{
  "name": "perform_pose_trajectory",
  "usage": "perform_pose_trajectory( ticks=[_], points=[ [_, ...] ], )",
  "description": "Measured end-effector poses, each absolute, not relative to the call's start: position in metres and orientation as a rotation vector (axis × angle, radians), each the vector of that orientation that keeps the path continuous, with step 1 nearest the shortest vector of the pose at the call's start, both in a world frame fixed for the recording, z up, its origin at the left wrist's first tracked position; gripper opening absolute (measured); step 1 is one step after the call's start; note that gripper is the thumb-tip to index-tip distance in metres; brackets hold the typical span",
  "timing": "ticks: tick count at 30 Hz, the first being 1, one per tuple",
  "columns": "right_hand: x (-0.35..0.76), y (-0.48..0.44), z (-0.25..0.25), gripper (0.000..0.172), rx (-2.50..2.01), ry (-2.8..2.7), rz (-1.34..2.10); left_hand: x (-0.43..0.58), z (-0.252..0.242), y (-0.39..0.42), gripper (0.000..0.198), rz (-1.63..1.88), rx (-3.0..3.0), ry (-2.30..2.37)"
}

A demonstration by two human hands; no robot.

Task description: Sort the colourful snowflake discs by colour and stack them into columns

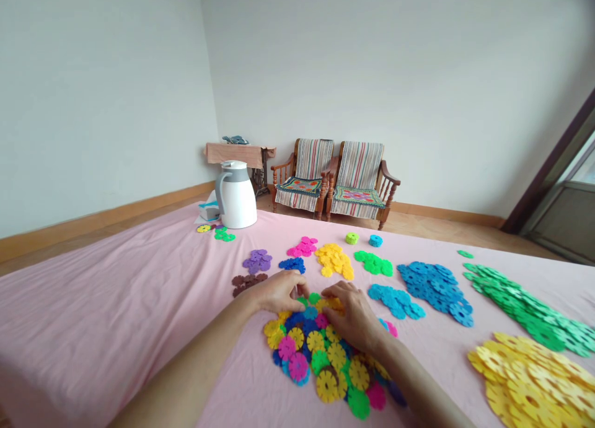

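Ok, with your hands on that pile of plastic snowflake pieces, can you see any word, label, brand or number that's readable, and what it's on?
Nothing in view can be read as text.
The white thermal jug shows no lettering on the side in view.
Any print on the small box beside it is too small and blurred to read.
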State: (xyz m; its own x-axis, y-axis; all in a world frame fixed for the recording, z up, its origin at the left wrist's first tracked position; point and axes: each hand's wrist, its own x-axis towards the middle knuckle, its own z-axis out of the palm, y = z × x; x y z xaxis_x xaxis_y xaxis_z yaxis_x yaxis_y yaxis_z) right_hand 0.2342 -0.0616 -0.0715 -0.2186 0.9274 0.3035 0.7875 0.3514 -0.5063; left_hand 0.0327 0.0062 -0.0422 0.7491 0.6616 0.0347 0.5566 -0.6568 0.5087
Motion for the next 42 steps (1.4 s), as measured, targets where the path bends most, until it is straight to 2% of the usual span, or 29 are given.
perform_pose_trajectory(
  ticks=[13,22,28,31,35,42],
  points=[
    [0.234,-0.060,-0.071,0.008,-1.419,-1.973,0.409,0.033,-0.039,0.004,0.016,0.230,2.479,0.907],
    [0.251,-0.044,-0.077,0.011,-1.585,-1.595,0.454,0.034,-0.036,0.002,0.012,0.230,2.472,0.898],
    [0.261,-0.033,-0.087,0.027,-1.380,-1.249,0.638,0.036,-0.038,0.002,0.011,0.258,2.480,0.910],
    [0.261,-0.035,-0.082,0.023,-1.438,-1.312,0.643,0.036,-0.038,0.002,0.011,0.253,2.491,0.910],
    [0.256,-0.044,-0.074,0.016,-1.586,-1.656,0.460,0.036,-0.038,0.002,0.011,0.254,2.504,0.898],
    [0.252,-0.053,-0.075,0.016,-1.699,-1.928,0.346,0.035,-0.042,0.004,0.012,0.272,2.509,0.878]
  ],
)
